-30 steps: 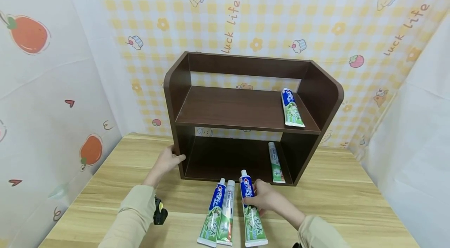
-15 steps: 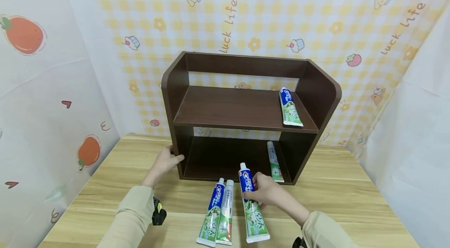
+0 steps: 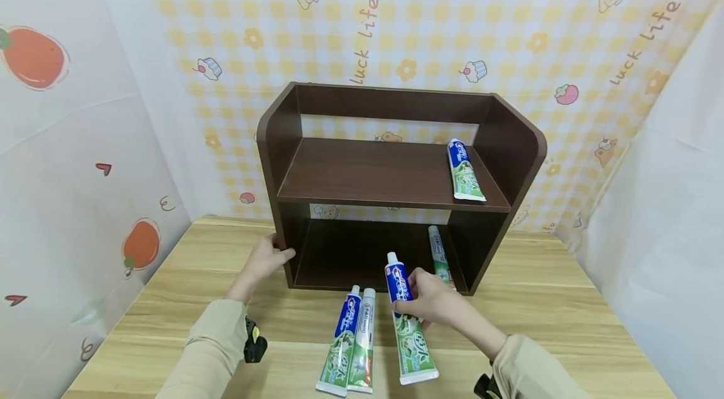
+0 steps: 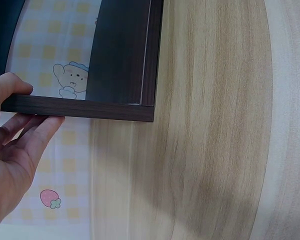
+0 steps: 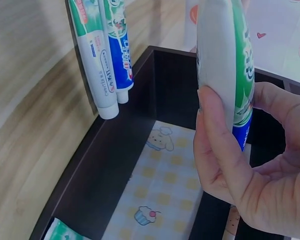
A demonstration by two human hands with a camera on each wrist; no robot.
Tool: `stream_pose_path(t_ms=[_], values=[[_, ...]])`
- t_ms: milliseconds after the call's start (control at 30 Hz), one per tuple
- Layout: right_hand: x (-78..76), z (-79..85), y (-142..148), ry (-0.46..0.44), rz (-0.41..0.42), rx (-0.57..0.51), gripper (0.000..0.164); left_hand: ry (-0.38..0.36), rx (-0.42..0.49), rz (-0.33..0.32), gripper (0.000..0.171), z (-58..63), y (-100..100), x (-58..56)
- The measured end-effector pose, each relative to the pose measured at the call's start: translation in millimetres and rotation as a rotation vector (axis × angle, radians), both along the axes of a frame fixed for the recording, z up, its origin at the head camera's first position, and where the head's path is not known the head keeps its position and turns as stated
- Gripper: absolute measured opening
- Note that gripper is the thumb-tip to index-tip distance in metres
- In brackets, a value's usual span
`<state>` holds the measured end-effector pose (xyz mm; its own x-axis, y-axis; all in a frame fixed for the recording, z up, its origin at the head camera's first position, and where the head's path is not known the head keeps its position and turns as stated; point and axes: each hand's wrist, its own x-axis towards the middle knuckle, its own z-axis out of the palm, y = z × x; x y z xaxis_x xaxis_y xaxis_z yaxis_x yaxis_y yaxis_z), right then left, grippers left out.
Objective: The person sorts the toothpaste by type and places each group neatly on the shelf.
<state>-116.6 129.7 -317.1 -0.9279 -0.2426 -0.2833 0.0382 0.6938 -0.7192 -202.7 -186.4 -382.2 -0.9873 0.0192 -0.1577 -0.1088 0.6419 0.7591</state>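
My right hand (image 3: 434, 300) pinches a blue-and-green toothpaste tube (image 3: 411, 342) between thumb and fingers, cap pointing toward the dark brown two-tier shelf (image 3: 367, 169). In the right wrist view the held tube (image 5: 222, 55) is seen edge-on, with its white back showing. My left hand (image 3: 264, 264) grips the shelf's left side panel (image 4: 85, 107), thumb on the inner face and fingers on the outer. On the table, before the shelf, lie a blue-and-green tube (image 3: 342, 349) and a white-and-green tube (image 3: 364, 339), side by side.
One blue-and-green toothpaste tube (image 3: 466, 171) lies at the right of the upper tier. A white-and-green tube (image 3: 438, 253) lies at the right of the lower tier, partly behind my right hand. Patterned cloth (image 3: 328, 41) hangs behind the wooden table (image 3: 543, 311).
My right hand has raised its toothpaste tube slightly and moved it toward the shelf. The left hand keeps its grip on the side panel. The head view has shifted slightly.
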Motion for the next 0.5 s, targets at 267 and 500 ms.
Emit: stream_pose_path(t_ms=[267,500], values=[[1.8,8.9,0.2,0.0,0.005,0.004,0.038,-0.012,-0.005,0.008,0.071,-1.7,0.1,-0.6],[2.4,16.4,1.0,0.012,0.013,0.014,0.04,-0.006,-0.012,0.005,0.071,0.1,0.2,-0.1]])
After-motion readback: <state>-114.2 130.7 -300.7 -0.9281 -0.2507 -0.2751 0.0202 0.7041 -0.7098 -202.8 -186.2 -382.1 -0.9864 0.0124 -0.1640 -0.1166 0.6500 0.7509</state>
